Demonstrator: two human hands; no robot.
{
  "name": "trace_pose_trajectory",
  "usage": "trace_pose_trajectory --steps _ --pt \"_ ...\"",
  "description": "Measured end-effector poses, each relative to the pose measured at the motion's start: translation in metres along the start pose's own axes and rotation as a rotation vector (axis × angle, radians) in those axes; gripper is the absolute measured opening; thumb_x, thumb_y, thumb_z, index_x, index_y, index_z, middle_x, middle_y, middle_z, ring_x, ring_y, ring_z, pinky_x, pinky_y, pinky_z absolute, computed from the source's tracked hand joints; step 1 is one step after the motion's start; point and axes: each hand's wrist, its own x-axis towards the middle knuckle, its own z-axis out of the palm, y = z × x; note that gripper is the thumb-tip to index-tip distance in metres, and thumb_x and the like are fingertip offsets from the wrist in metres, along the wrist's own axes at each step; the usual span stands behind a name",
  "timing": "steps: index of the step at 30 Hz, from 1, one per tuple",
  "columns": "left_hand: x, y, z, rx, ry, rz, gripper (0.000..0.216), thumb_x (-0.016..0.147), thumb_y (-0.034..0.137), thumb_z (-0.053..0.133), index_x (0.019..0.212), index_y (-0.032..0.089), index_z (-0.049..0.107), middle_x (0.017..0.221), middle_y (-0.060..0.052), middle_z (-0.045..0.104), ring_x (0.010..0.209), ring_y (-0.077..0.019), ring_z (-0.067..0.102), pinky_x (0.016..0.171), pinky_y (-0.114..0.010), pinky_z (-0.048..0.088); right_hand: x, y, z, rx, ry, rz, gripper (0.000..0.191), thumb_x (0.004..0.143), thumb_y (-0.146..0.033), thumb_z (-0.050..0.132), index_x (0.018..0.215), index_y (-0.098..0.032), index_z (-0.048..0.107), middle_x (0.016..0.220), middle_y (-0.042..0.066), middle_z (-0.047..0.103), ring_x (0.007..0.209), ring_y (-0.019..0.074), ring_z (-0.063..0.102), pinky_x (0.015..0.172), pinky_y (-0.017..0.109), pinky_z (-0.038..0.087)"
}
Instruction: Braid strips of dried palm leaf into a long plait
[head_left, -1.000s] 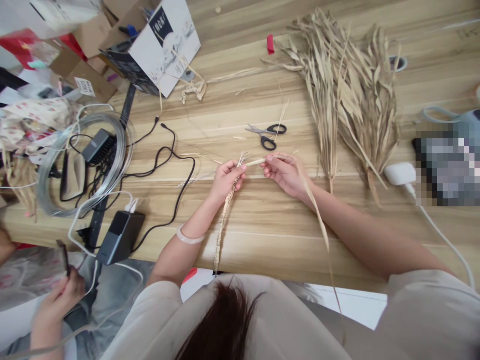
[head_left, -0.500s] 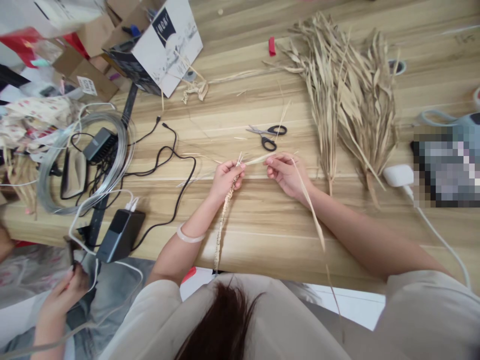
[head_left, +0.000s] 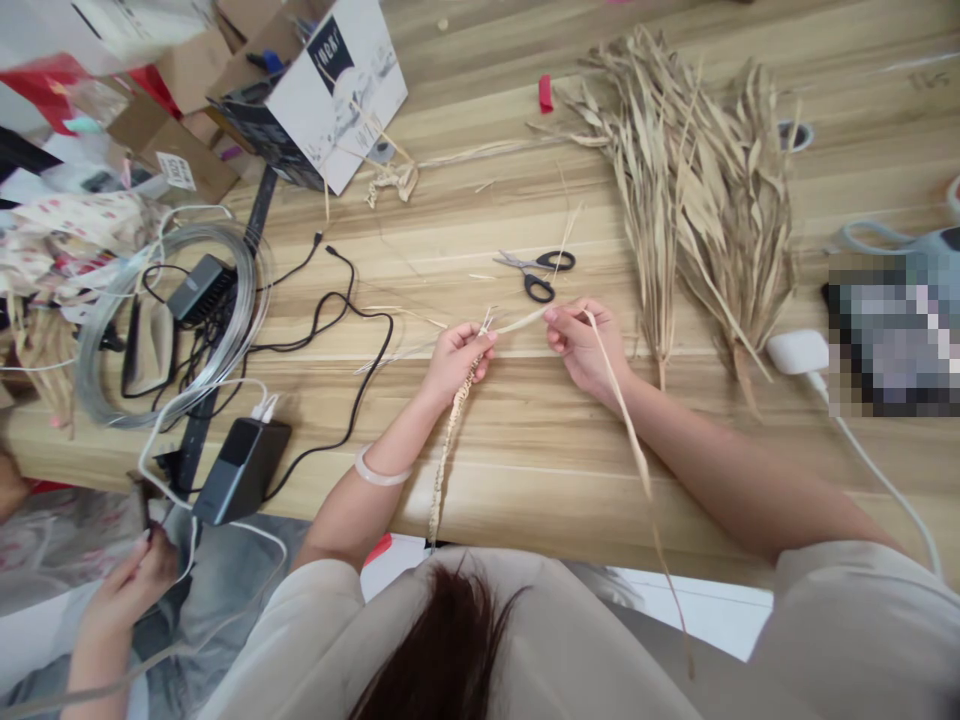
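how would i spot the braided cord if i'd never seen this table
On the wood-grain table, find the camera wearer's left hand, on the same side as the pale bangle. A narrow, straw-coloured braided cord runs from that hand toward the table's near edge. Its knobbly plait sets it apart from the loose, unbraided strip trailing from the right hand.
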Motion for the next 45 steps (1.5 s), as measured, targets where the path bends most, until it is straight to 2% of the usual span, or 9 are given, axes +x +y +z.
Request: trace_pose_trajectory --steps 5,10,12,17,27,31,34,39,45 --pt "-0.001 0.001 0.000 0.031 0.003 -0.005 0.030 0.064 0.036 0.073 0.069 0.015 0.052 0.051 0.006 0.054 0.031 -0.0019 0.040 0.030 -0.015 0.025 0.000 0.001 -0.001 -0.036 -0.010 -0.011 0.043 0.060 -0.027 0.080 0.055 -0.019 0.038 0.055 -0.007 0.050 0.044 0.0028 0.042 0.037 0.017 0.029" --pt "0.000 0.000 0.000 0.015 0.010 0.007 0.029 0.064 0.035 0.072 0.069 0.015 0.052 0.051 0.006 0.054 0.031 -0.0018 0.040 0.030 -0.015 0.024 0.001 0.001 -0.003 -0.021 -0.082 -0.004 0.039 0.059 -0.027 0.080 0.056 -0.018 0.042 0.091 -0.002 0.066 0.054 0.0032 0.048 0.043 0.019 0.037" --pt "0.001 -0.001 -0.001 0.012 0.005 0.013 0.029 0.064 0.035 0.072 0.070 0.015 0.052 0.050 0.006 0.054 0.031 -0.0020 0.040 0.029 -0.015 0.024 0.001 0.000 -0.003 -0.019 -0.112 0.000 0.039 0.060 -0.027 0.079 0.056 -0.018 0.041 0.097 -0.001 0.068 0.052 0.0034 0.048 0.043 0.020 0.037" --pt "0.003 -0.004 -0.001 0.040 -0.022 0.021 0.030 0.064 0.036 0.072 0.068 0.015 0.052 0.049 0.006 0.054 0.030 -0.0023 0.040 0.029 -0.015 0.026 0.001 0.001 -0.003 -0.010 -0.084 0.012 0.042 0.057 -0.028 0.080 0.056 -0.019 0.039 0.078 -0.003 0.069 0.047 0.0035 0.045 0.043 0.020 0.033" --pt "0.001 -0.001 0.000 0.052 -0.014 0.016 0.032 0.063 0.038 0.073 0.070 0.015 0.053 0.050 0.006 0.054 0.030 -0.0024 0.041 0.029 -0.015 0.025 0.002 0.002 -0.002 -0.004 0.008 0.009 0.033 0.057 -0.029 0.081 0.077 -0.025 0.055 0.073 -0.004 0.069 0.060 0.0079 0.057 0.052 0.020 0.045" --pt "0.001 -0.002 0.000 0.039 0.003 0.017 0.034 0.063 0.039 0.074 0.070 0.015 0.052 0.050 0.006 0.054 0.030 -0.0023 0.040 0.029 -0.015 0.025 0.003 0.006 -0.002 -0.014 0.026 -0.009 0.023 0.061 -0.028 0.079 0.070 -0.022 0.059 0.077 -0.002 0.068 0.062 0.0072 0.058 0.054 0.020 0.048" --pt "0.002 -0.004 -0.001 0.018 0.011 0.020 0.034 0.063 0.039 0.075 0.070 0.015 0.051 0.050 0.007 0.053 0.030 -0.0023 0.040 0.029 -0.015 0.024 0.003 0.007 -0.003 0.017 0.044 -0.047 0.028 0.061 -0.028 0.081 0.060 -0.020 0.054 0.070 -0.004 0.064 0.056 0.0051 0.055 0.048 0.018 0.045" --pt "0.003 -0.004 -0.002 0.009 0.004 0.028 0.031 0.064 0.036 0.073 0.069 0.015 0.051 0.049 0.007 0.053 0.030 -0.0023 0.040 0.029 -0.015 0.024 0.001 0.002 -0.004 -0.043 -0.040 0.003 0.029 0.064 -0.042 0.077 0.068 -0.021 0.057 0.058 -0.006 0.062 0.037 0.0036 0.044 0.032 0.018 0.027" --pt "0.002 -0.003 -0.001 0.023 0.014 0.016 0.030 0.066 0.036 0.073 0.070 0.015 0.052 0.050 0.007 0.053 0.030 -0.0022 0.040 0.029 -0.015 0.025 -0.005 -0.007 -0.002 -0.039 -0.149 0.088 0.027 0.062 -0.034 0.078 0.081 -0.023 0.065 0.080 -0.001 0.073 0.052 0.0082 0.061 0.040 0.018 0.039"
